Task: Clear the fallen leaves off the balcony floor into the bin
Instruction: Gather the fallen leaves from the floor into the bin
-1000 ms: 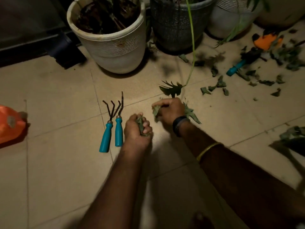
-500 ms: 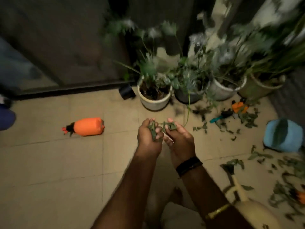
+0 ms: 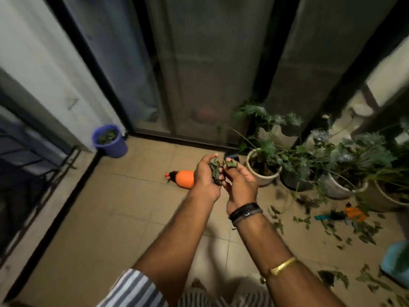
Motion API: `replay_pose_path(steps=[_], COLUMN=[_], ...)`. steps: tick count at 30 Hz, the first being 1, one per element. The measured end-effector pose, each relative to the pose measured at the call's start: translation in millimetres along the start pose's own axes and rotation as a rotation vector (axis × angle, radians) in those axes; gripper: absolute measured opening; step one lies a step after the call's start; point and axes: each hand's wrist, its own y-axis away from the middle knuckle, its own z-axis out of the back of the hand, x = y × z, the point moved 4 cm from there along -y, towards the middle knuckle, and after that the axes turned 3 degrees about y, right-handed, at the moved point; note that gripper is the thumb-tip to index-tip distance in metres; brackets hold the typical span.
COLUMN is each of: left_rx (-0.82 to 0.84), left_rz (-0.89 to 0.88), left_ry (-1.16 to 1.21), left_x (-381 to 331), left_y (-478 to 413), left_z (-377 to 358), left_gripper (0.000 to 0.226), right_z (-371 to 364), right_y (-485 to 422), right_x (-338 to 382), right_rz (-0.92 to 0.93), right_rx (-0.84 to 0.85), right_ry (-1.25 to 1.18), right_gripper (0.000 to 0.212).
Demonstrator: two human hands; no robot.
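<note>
Far left, against the wall corner: purple bin (image 3: 110,141), upright, leaves already inside it. Well apart from the hands, across bare tile.

Centre floor: orange spray bottle (image 3: 182,178) lying on its side, between the bin and the hands.

Left hand (image 3: 207,175): fingers curled round a bunch of leaves (image 3: 215,171), clenched on it, palm up. Right hand (image 3: 240,181): just beside the left, fingertips pinching a smaller clump (image 3: 230,163). Both are held up over the floor.

Right side: potted plants (image 3: 264,161) along the far edge; many fallen leaves (image 3: 363,229) scattered on the tile near them, plus small tools. Most of the job looks undone.

Risks, as judged: the right-hand pinch is light, so bits may drop during the carry to the bin. The spray bottle lies near the walking line; a foot could catch it. A loose toss could miss the bin.
</note>
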Motion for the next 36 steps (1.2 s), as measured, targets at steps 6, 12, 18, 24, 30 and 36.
replay_pose_path(steps=[6,12,18,24,30,36], left_rx=[-0.054,-0.157,-0.211,-0.257,-0.266,-0.294], left_rz=[-0.122,-0.217,-0.294,-0.353,-0.422,-0.319], left_ry=[0.086,0.149,0.222,0.372,0.423,0.368], left_x=[-101,-201,-322,-440,-545,-638], left_y=[15,-17,-78,-133,-203,-289], left_z=[58,115,156,191,240,295], left_gripper=[0.019,0.011,0.011,0.013,0.027,0.045], right_z=[-101,-208,-342,-479,-599,-701], right_y=[33,17,-30,-73,-113,-169], right_x=[-35,-83,-132,-169,-216,-284], right_rz=[-0.063,-0.128,-0.170,-0.216,-0.231,-0.269], right_rx=[0.099,0.216,0.292,0.360,0.409,0.361], right_ry=[0.030,0.095,0.176,0.272,0.365,0.409], right_gripper=[0.020,0.024,0.023,0.023,0.022,0.024])
